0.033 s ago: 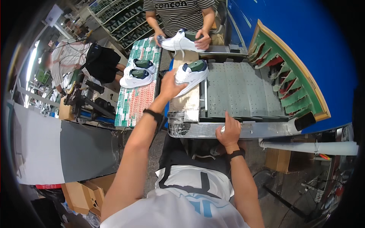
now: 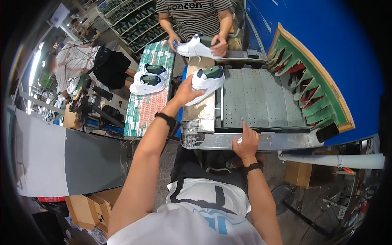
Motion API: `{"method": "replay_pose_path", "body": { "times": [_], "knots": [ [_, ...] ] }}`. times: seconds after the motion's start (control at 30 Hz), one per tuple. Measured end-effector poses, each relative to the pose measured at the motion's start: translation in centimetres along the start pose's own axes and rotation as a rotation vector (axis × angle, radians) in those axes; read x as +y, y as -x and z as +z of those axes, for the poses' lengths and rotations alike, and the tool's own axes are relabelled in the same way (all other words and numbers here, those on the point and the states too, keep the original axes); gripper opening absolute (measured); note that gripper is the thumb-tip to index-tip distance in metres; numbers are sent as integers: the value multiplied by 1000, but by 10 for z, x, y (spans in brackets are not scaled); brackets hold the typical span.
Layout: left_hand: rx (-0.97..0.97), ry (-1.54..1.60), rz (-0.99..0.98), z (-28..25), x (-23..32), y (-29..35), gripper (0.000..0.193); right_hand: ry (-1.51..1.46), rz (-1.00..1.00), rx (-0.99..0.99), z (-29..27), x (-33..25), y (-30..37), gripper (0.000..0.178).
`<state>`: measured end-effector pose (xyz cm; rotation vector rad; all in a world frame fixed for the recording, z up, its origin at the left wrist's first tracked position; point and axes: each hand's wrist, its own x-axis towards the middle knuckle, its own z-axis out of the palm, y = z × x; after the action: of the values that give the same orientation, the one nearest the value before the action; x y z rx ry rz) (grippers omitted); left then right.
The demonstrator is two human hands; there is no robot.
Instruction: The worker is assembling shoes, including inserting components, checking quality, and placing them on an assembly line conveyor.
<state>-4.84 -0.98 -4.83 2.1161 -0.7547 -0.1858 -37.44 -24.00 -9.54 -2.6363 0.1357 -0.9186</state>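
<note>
A white sneaker (image 2: 209, 84) with a dark blue collar and a green piece in its opening stands on the brown-covered strip beside the conveyor. My left hand (image 2: 188, 93) is closed around its front part, the thumb along the near side. At the conveyor's near metal edge, my right hand (image 2: 247, 141) has its index finger stretched out toward the plates. Its other fingers are curled around something small and whitish, too hidden to name. Across from me, a person in a striped shirt holds another white sneaker (image 2: 195, 46) with both hands.
Grey perforated conveyor plates (image 2: 255, 98) run to a green-framed opening (image 2: 326, 87) hung with cloth strips. Left of the strip, a patterned table (image 2: 147, 110) holds two white sneakers (image 2: 148, 84). Another person works farther left. A white pipe (image 2: 330, 158) juts out at right.
The sneaker under my left hand and the hand itself have shifted very slightly. The person opposite has moved their sneaker a little to the right. My right hand stays in place.
</note>
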Motion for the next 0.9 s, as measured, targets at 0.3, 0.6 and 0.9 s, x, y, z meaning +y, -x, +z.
{"method": "replay_pose_path", "body": {
  "times": [0.3, 0.6, 0.9],
  "knots": [
    [-129, -436, -257, -9, 32, -29, 112, 20, 19, 26, 5, 7, 9, 73],
    [171, -275, -346, 10, 82, 114, 93, 70, 16, 3, 3, 5, 8, 73],
    [204, -3, -167, -1, 40, 116, 39, 120, 22, -87, 4, 1, 5, 72]
  ]
}}
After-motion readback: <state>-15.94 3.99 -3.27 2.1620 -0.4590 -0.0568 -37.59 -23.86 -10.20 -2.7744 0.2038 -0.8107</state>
